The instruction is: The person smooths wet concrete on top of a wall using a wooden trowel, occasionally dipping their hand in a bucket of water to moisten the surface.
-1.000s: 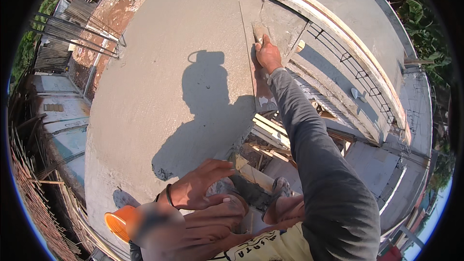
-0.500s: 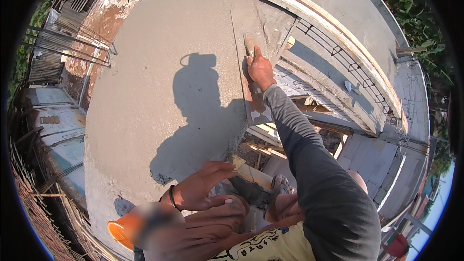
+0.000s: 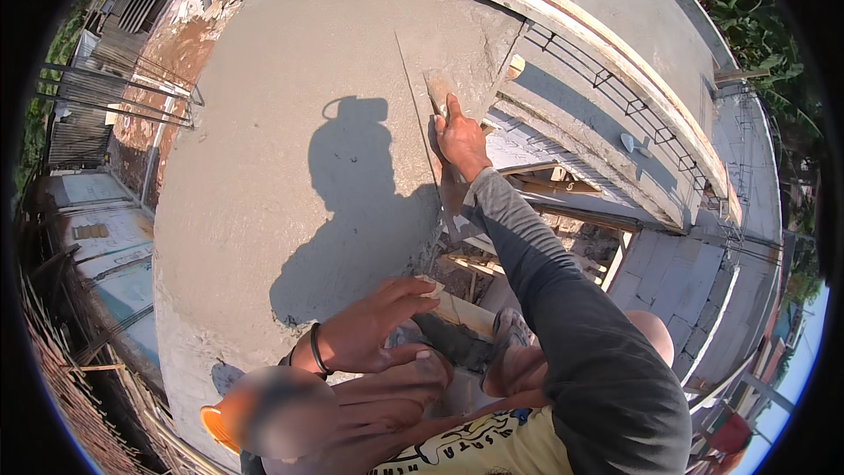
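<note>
My right hand (image 3: 462, 134) is closed round the handle of a long, flat concrete float (image 3: 447, 174). Its blade lies on the grey wet concrete slab (image 3: 237, 123), along the right edge, with the far end angled to the left. Smeared cement coats the float near the handle. My left hand (image 3: 378, 321) is held over my bent leg near the slab's near edge, its fingers stretched and apart, with a dark band at the wrist. A blurred patch hides part of my left forearm. My shadow falls across the middle of the slab.
A gap with timber boards (image 3: 475, 315) and rubble opens right of the slab. Curved formwork (image 3: 615, 40) with a steel rebar cage (image 3: 602, 79) runs along the far right. Thin steel bars (image 3: 114, 92) stick out at the left. A grey block wall (image 3: 673, 286) stands at right.
My right hand has drawn the float slightly left and nearer, its far end turning further left. My left hand has shifted only slightly. The whole view has moved a little.
</note>
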Demonstrator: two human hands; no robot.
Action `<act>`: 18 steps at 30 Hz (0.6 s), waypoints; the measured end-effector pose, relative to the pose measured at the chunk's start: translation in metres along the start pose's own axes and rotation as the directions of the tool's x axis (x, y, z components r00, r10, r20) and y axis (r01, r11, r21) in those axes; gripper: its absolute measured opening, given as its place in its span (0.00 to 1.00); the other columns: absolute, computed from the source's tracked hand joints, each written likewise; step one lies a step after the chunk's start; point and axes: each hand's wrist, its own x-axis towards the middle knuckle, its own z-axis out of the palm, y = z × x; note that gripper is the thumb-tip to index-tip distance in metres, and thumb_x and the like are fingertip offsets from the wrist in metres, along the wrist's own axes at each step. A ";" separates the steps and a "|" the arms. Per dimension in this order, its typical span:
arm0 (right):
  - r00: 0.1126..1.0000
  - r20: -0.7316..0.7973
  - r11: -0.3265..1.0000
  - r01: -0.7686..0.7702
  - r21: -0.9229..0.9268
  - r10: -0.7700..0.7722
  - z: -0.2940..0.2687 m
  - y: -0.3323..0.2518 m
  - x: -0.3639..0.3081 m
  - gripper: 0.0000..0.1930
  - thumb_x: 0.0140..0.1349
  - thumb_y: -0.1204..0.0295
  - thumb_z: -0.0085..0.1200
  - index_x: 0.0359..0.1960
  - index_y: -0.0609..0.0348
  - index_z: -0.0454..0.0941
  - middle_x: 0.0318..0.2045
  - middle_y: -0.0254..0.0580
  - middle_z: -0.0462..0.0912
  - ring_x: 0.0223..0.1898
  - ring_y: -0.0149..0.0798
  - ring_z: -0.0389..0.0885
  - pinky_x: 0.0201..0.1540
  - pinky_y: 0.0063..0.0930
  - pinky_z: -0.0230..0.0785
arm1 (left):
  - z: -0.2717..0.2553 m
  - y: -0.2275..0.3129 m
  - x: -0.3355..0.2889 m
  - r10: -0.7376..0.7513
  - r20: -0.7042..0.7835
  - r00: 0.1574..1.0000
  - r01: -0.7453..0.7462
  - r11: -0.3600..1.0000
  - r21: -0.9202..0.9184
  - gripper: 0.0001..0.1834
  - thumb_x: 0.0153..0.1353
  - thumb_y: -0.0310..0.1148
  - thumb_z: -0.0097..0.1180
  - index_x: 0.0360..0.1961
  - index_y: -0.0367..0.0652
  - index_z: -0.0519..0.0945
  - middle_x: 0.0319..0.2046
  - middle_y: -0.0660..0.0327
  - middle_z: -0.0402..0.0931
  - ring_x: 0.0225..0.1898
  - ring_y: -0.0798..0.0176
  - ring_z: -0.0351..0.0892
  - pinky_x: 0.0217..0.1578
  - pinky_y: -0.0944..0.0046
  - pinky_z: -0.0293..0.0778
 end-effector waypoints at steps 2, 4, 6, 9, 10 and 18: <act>0.998 -0.052 0.997 0.039 -0.065 -0.043 -0.028 0.001 0.043 0.30 0.69 0.54 0.47 0.70 0.49 0.58 0.43 0.66 0.83 0.47 0.64 0.82 0.50 0.54 0.74 | 0.002 -0.003 -0.005 0.030 -0.003 1.000 -0.030 0.999 0.018 0.32 0.56 0.36 0.70 0.60 0.37 0.72 0.61 0.46 0.65 0.64 0.42 0.63 0.62 0.52 0.66; 0.987 -0.159 0.997 0.021 -0.069 -0.032 -0.052 0.011 0.068 0.30 0.68 0.58 0.50 0.68 0.55 0.60 0.38 0.65 0.84 0.43 0.62 0.84 0.46 0.53 0.76 | 0.001 -0.003 -0.009 0.028 -0.016 0.999 -0.028 0.998 0.050 0.32 0.56 0.36 0.70 0.60 0.37 0.72 0.61 0.46 0.66 0.64 0.42 0.64 0.62 0.52 0.67; 0.979 -0.190 0.996 -0.077 -0.034 0.069 -0.041 0.032 0.057 0.31 0.68 0.58 0.49 0.70 0.55 0.58 0.38 0.64 0.84 0.43 0.62 0.84 0.46 0.53 0.75 | 0.001 -0.007 -0.009 0.026 -0.022 0.999 -0.025 0.997 0.073 0.33 0.57 0.37 0.70 0.60 0.37 0.71 0.61 0.46 0.66 0.64 0.42 0.64 0.61 0.51 0.67; 0.990 -0.086 0.993 -0.114 0.023 0.116 -0.010 0.019 -0.016 0.33 0.69 0.56 0.48 0.72 0.53 0.55 0.38 0.65 0.84 0.43 0.64 0.83 0.47 0.54 0.74 | 0.001 -0.003 -0.001 0.065 -0.022 0.998 -0.063 0.995 0.071 0.33 0.57 0.37 0.70 0.60 0.37 0.71 0.61 0.46 0.66 0.64 0.42 0.64 0.61 0.52 0.67; 0.991 -0.055 0.992 -0.120 0.036 0.121 0.002 0.015 -0.040 0.33 0.69 0.55 0.48 0.73 0.50 0.55 0.39 0.67 0.83 0.42 0.66 0.82 0.47 0.55 0.74 | 0.001 -0.003 -0.001 0.065 -0.026 0.998 -0.063 0.995 0.073 0.33 0.57 0.38 0.70 0.60 0.36 0.71 0.61 0.46 0.66 0.64 0.42 0.64 0.61 0.51 0.67; 0.969 -0.239 0.997 -0.039 0.065 0.054 -0.003 0.041 -0.038 0.32 0.69 0.58 0.48 0.71 0.57 0.56 0.31 0.65 0.83 0.34 0.67 0.83 0.38 0.56 0.73 | -0.002 -0.008 -0.003 0.024 -0.022 0.999 -0.022 0.997 0.076 0.33 0.57 0.38 0.70 0.60 0.36 0.71 0.61 0.45 0.66 0.64 0.41 0.64 0.62 0.51 0.66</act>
